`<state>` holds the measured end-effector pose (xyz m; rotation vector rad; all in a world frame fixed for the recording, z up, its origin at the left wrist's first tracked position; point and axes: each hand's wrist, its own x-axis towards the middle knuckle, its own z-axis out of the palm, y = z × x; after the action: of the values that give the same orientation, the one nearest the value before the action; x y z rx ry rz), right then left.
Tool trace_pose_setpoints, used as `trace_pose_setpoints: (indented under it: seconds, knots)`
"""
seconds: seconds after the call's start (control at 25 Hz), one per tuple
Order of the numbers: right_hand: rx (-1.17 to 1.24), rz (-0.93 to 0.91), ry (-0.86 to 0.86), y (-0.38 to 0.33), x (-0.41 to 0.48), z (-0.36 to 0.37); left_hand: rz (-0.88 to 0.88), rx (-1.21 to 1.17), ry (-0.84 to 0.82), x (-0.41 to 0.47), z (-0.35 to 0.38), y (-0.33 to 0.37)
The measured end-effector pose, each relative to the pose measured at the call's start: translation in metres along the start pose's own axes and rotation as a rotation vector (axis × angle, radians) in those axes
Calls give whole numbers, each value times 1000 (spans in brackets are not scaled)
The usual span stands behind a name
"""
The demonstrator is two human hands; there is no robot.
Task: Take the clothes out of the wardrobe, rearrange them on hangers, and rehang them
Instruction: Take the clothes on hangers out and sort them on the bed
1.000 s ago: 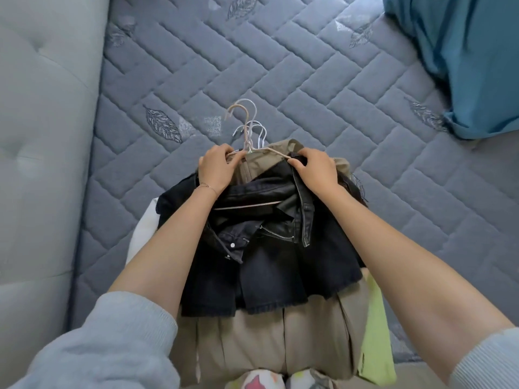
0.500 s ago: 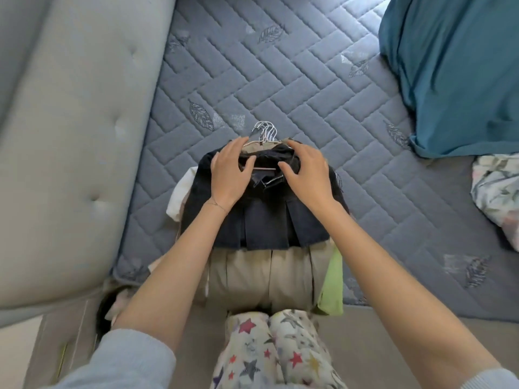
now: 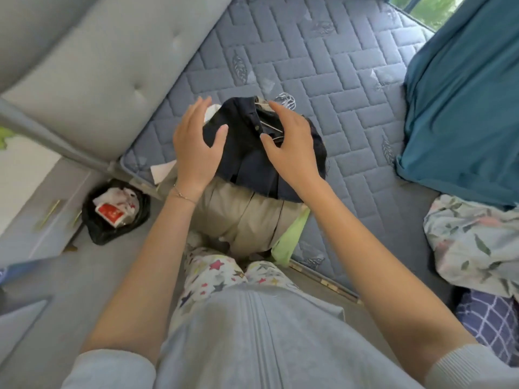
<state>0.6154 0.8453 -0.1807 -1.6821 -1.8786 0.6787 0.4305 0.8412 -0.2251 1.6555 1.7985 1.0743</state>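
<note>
A pile of clothes on hangers lies at the near corner of the quilted mattress (image 3: 323, 66). A dark denim jacket (image 3: 247, 153) is on top, over a beige garment (image 3: 241, 211), a lime green piece (image 3: 289, 240) and a bit of white cloth (image 3: 161, 171). Several white hanger hooks (image 3: 286, 100) stick out at the far end. My left hand (image 3: 196, 147) hovers over the jacket's left side, fingers spread and holding nothing. Above the jacket's right side, near the collar, my right hand (image 3: 292, 147) is open too.
A grey padded headboard (image 3: 112, 57) runs along the left. A black bin bag with rubbish (image 3: 115, 209) sits on the floor beside the bed. A teal cover (image 3: 463, 108), a floral cloth (image 3: 471, 242) and a checked blue cloth (image 3: 488, 324) lie at the right.
Both hands have let go of the jacket and hangers and lifted off the pile with fingers spread. The view has pulled back and tilted, and the floor and bin bag have come into sight.
</note>
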Motion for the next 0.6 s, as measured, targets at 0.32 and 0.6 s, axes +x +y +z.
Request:
trace_pose_setpoints:
  seconds: [0.32, 0.6]
  knots:
    - [40, -357, -260, -106, -37, 59, -161, 138, 408, -118, -114, -29]
    - [119, -658, -570, -216, -127, 151, -463, 247, 800, -277, -222, -68]
